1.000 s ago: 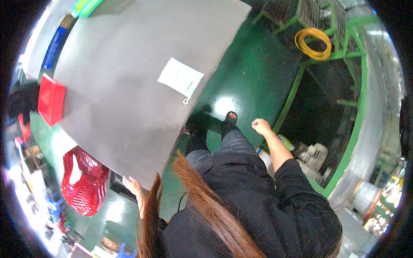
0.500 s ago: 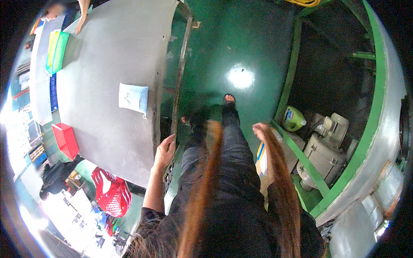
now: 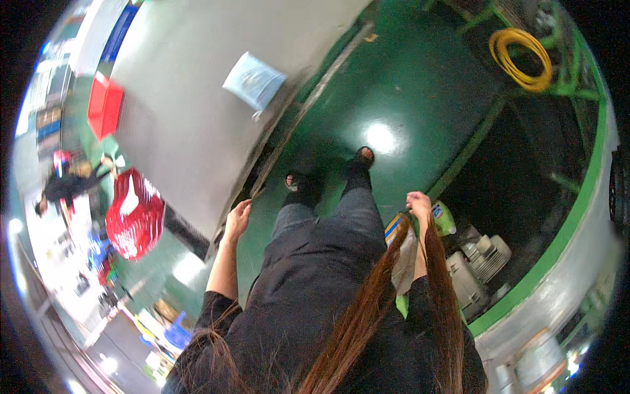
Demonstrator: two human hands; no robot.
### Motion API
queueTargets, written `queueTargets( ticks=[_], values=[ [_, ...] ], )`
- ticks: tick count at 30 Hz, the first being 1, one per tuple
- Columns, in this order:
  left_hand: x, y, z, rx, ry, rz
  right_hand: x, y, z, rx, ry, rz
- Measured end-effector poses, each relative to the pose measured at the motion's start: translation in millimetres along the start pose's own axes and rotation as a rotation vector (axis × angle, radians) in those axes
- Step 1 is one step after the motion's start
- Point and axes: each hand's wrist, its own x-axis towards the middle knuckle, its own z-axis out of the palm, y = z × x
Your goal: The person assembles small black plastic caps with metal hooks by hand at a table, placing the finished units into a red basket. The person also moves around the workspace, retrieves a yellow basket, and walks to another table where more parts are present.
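My left hand (image 3: 238, 218) hangs beside the near edge of a grey-topped table (image 3: 177, 39), its fingers loosely bent and nothing visible in them. On the other side of my body, my right hand (image 3: 418, 203) is raised with its fingers curled in, and no object shows in it. Strands of long hair cross in front of my right forearm. A pale blue cloth pouch (image 3: 254, 81) with a short drawstring lies on the table. Near my right forearm is a whitish pack (image 3: 403, 253) with a blue and yellow band, partly hidden by hair and arm.
A red bin (image 3: 105, 106) stands by the table's far left side, and a red perforated chair (image 3: 134, 217) is at its corner. On the right, a green frame (image 3: 525, 289) surrounds a grey motor (image 3: 469, 269) and a yellow-green jug (image 3: 443, 218). A yellow hose coil (image 3: 522, 59) lies ahead. Another person (image 3: 65, 187) is far left.
My view has turned and moved, so the table and pouch sit higher and tilted, and the yellow coil has come fully into view. The green basket and the person's arm across the table are gone from view.
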Motion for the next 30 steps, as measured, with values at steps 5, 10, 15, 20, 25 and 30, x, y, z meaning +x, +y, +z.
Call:
queueTargets(
  ticks=[5, 10, 15, 20, 25, 30],
  values=[
    [-54.2, -124.6, 17.8, -0.154, 0.047, -0.166, 10.7, -54.9, 40.4, -0.115, -0.027, -0.189],
    [-130.8, -247.1, 32.6, -0.303, 0.128, -0.409, -31.3, -123.4, 149.2, -0.288, -0.139, -0.269],
    [-166.1, -350.9, 66.1, -0.464, 0.386, -0.656, -81.1, -153.9, 256.9, -0.862, -0.444, -0.452],
    [-162.4, -330.3, 100.1, -0.65, 0.66, -0.895, -113.3, -211.8, 307.5, -1.535, -0.677, -0.764],
    [-101.3, -254.9, 235.9, -1.007, 0.673, -1.016, -60.5, -308.1, 288.1, -1.574, -0.558, -0.541],
    [-44.8, -170.3, 336.9, -1.249, 0.494, -0.999, -50.7, -367.2, 334.0, -1.798, -0.582, -0.657]
  ],
)
